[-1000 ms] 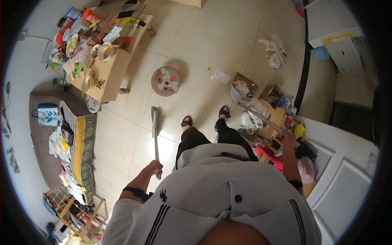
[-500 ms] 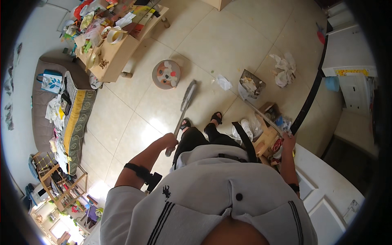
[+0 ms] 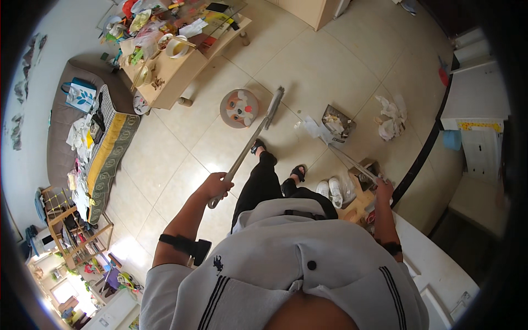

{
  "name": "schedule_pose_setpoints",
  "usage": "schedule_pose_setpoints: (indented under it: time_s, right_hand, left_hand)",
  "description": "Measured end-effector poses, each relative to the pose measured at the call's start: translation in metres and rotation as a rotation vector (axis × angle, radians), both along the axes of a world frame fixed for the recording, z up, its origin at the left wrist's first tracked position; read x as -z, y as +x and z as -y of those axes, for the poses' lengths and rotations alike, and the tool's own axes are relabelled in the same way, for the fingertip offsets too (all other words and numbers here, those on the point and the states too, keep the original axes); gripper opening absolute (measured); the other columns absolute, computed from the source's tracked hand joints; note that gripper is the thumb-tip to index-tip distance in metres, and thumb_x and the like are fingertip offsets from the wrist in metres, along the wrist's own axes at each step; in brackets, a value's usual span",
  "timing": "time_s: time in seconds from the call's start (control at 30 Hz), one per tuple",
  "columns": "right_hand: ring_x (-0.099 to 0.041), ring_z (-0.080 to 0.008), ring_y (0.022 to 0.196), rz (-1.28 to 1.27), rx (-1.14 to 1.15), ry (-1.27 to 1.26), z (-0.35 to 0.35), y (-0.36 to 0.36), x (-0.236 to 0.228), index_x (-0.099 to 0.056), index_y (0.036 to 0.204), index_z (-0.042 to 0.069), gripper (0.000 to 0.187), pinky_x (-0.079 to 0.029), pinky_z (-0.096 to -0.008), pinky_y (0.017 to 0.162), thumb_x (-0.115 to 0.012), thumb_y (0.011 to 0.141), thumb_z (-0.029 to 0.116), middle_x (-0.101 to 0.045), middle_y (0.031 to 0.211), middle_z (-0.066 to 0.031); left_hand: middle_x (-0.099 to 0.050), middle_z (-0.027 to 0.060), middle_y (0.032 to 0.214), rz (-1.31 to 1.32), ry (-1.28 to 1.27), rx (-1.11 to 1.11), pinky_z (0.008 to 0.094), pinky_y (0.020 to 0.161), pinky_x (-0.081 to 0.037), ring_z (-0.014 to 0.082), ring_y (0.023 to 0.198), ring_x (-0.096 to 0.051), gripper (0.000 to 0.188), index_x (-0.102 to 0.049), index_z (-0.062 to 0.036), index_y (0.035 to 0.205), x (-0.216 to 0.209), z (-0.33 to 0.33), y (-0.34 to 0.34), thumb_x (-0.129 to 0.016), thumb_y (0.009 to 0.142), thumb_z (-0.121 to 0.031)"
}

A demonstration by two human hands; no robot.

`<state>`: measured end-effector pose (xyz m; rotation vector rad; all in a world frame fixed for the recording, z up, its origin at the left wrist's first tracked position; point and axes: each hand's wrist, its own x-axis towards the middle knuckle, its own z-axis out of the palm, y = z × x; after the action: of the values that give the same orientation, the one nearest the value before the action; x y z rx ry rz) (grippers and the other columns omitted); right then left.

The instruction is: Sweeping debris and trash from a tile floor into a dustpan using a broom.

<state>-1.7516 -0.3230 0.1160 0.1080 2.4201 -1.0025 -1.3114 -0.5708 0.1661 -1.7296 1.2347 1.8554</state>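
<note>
My left hand (image 3: 216,187) is wrapped round the upper end of a long grey broom handle. The broom (image 3: 274,108) slants forward, its narrow grey head just right of a round stool (image 3: 240,108) printed with a dog's face. My right hand (image 3: 383,190) grips the long handle of a dustpan (image 3: 347,122) with paper-like scraps inside. A pale, crumpled scrap (image 3: 312,127) lies against the dustpan's left side. Whether it is partly inside I cannot tell. Broom head and dustpan are apart.
A crumpled white plastic bag (image 3: 391,117) lies right of the dustpan. White shoes (image 3: 330,191) and a wooden rack (image 3: 357,201) stand near my right leg. A cluttered wooden table (image 3: 181,77) is at the far left, beside a brown sofa (image 3: 61,140). A white cabinet (image 3: 477,91) stands at right.
The broom head has swung farther forward, away from my feet. The dustpan has shifted left and now meets the pale scrap. My feet have stepped and the view has shifted.
</note>
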Motion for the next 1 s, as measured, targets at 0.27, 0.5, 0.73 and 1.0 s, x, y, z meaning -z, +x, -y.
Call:
schedule_pose_setpoints:
  time_s: [0.27, 0.5, 0.73, 1.0]
  right_hand:
    - [-0.050, -0.0142, 0.046, -0.070, -0.145, -0.036, 0.084, -0.001, 0.047, -0.052, 0.084, -0.004, 0.028, -0.038, -0.0262, 0.042, -0.055, 0.064, 0.016, -0.054, 0.063, -0.0093]
    - [-0.052, -0.0181, 0.043, -0.229, -0.358, 0.164, 0.164, 0.006, 0.042, -0.054, 0.073, 0.000, 0.023, -0.040, -0.0285, 0.044, -0.054, 0.064, 0.021, -0.053, 0.053, -0.0097]
    - [-0.050, -0.0164, 0.044, -0.152, -0.464, 0.190, 0.193, 0.003, 0.031, -0.051, 0.071, -0.002, 0.022, -0.037, -0.0286, 0.041, -0.054, 0.062, 0.017, -0.051, 0.054, -0.0095]
    - [-0.048, -0.0186, 0.043, -0.190, -0.467, 0.251, 0.210, -0.014, 0.054, -0.051, 0.068, -0.003, 0.019, -0.038, -0.0295, 0.042, -0.053, 0.060, 0.015, -0.049, 0.053, -0.0099]
  left_hand:
    - [-0.047, 0.0031, 0.059, -0.127, 0.080, -0.211, 0.0236, 0.039, -0.038, 0.0100, 0.044, -0.044, 0.022, -0.049, -0.0010, 0.089, -0.011, 0.060, 0.041, -0.054, 0.070, -0.010]
    - [-0.048, 0.0027, 0.060, -0.169, 0.039, -0.140, 0.0231, 0.038, -0.037, 0.0096, 0.044, -0.044, 0.033, -0.047, -0.0002, 0.100, -0.024, 0.121, 0.051, -0.054, 0.069, -0.009]
    - [-0.048, 0.0016, 0.062, -0.198, 0.029, -0.094, 0.0227, 0.040, -0.037, 0.0090, 0.044, -0.044, 0.043, -0.042, -0.0009, 0.109, -0.028, 0.143, 0.059, -0.054, 0.068, -0.008]
    - [-0.049, 0.0020, 0.062, -0.166, 0.025, -0.124, 0.0227, 0.039, -0.038, 0.0091, 0.044, -0.045, 0.041, -0.043, -0.0009, 0.108, -0.024, 0.142, 0.071, -0.055, 0.069, -0.010]
